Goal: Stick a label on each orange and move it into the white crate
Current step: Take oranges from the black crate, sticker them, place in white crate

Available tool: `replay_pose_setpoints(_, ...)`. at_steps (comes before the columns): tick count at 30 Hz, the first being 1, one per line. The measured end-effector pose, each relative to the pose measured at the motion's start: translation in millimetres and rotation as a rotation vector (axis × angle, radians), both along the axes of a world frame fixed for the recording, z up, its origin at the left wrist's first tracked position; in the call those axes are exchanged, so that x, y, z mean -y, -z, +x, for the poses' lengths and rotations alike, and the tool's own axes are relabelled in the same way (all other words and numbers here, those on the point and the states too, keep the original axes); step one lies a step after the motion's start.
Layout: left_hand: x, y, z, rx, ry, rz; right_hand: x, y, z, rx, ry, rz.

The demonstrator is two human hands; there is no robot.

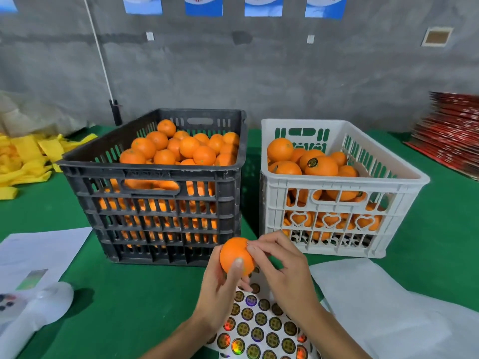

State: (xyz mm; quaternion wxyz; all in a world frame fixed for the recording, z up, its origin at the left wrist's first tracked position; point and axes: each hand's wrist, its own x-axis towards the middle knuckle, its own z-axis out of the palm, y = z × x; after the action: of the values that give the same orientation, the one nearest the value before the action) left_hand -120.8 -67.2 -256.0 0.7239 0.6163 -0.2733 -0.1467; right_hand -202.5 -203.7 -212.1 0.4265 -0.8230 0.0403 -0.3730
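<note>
A round orange fruit (237, 255) is gripped by the left hand (220, 283), thumb up; its top right is pinched by the curled right hand (282, 270).

1 head-worn camera looks forward and down over the green bench (77, 211), close above the person's hands at the lower edge, facing 2 crates in mid-frame and a grey wall (285, 73) well beyond them.

Bright orange round fruit (236, 255) is showing a plain skin; slotted black plastic crate (155, 174) and slotted white plastic crate (339, 182), heart cut-outs patterning its front, are sitting on green felt tablecloth (134, 301). Round gold-and-black holographic labels (259, 330) are glinting in rows on a white sheet, yellow cloth bags (28, 159) lying left.
</note>
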Motion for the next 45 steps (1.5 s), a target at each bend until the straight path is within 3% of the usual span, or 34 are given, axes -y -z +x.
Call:
replay_pose_setpoints(4, 7, -38, -7, 0.044, -0.025, -0.07, 8, -24, -13, 0.019, -0.039, -0.253)
replay_pose_setpoints(7, 22, -88, -8, 0.114, -0.126, -0.034, 21, -49, -16, 0.023, 0.19, -0.646)
replay_pose_setpoints(9, 39, -122, -6, 0.132, -0.06, -0.016, 30, -71, -14, 0.066, 0.4, -0.796)
replay_pose_setpoints(11, 58, -159, -3, 0.201, 0.1, -0.001, 44, -96, -12, 0.127, 0.567, -0.785)
replay_pose_setpoints(14, 82, -205, 9, 0.452, 0.206, 0.109, 75, -130, -12, 0.178, 0.722, -0.709)
replay_pose_setpoints(17, 90, -232, 44, 0.741, 0.025, 0.201, 104, -143, -13, 0.096, 0.849, -0.632)
replay_pose_setpoints(20, 77, -242, 108, 0.888, -0.275, 0.375, 127, -134, -10, -0.011, 0.911, -0.56)
replay_pose_setpoints(22, 58, -242, 159, 0.853, -0.297, 0.716, 135, -118, -7, -0.008, 0.902, -0.596)
replay_pose_setpoints(24, 41, -235, 194, 0.699, -0.151, 1.102, 137, -100, -1, -0.005, 0.89, -0.625)
replay_pose_setpoints(27, 36, -223, 217, 0.505, 0.062, 1.36, 137, -83, 10, 0.031, 0.902, -0.638)
replay_pose_setpoints(33, 58, -227, 249, 0.452, 0.073, 1.378, 144, -71, 19, 0.139, 0.934, -0.634)
replay_pose_setpoints(38, 86, -223, 271, 0.57, 0.073, 1.491, 146, -68, 22, 0.161, 0.938, -0.651)
replay_pose_setpoints(45, 85, -227, 265, 0.72, 0.051, 1.389, 145, -66, 24, 0.156, 0.955, -0.64)
